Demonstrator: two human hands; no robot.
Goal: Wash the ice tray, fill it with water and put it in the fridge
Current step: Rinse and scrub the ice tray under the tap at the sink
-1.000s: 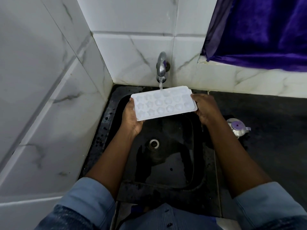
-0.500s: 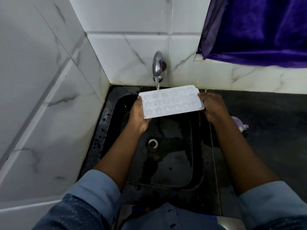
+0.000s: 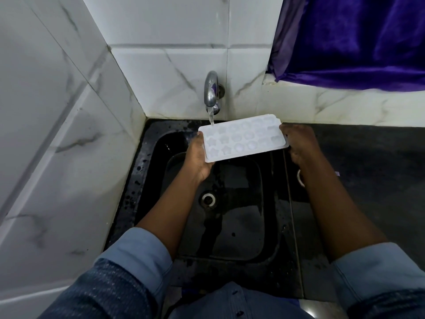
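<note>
One ice tray (image 3: 243, 138), white plastic, held level over the sink (image 3: 220, 226) w/ cavities up. Cavities are moulded shapes, stars and rounds among them, approx. three rows; water level inside each can't be told, surface looks wet and pale.

Left hand (image 3: 198, 157): clamped on tray's left short edge, thumb on top, fingers under. Right hand (image 3: 299, 143): clamped on the right short edge, fingers curled beneath. Both forearms bare, blue denim sleeves (image 3: 138, 256) rolled back.

Tap (image 3: 211, 93): chrome, wall-mounted on white marble-look tile (image 3: 161, 72), running. Stream (image 3: 211, 117) lands on the tray's far-left corner, just beside the left thumb.

Sink: black, rectangular basin, wet w/ pooled sheen on the bottom and droplets on the rim; round drain (image 3: 208, 199) open near centre, below the tray. No other items in the basin.

Counter (image 3: 368, 157): dark, right of sink. Small white-rimmed item (image 3: 300, 178) mostly hidden behind the right forearm, type unclear.

Purple cloth (image 3: 358, 40): hangs at upper right over the tiled ledge.
</note>
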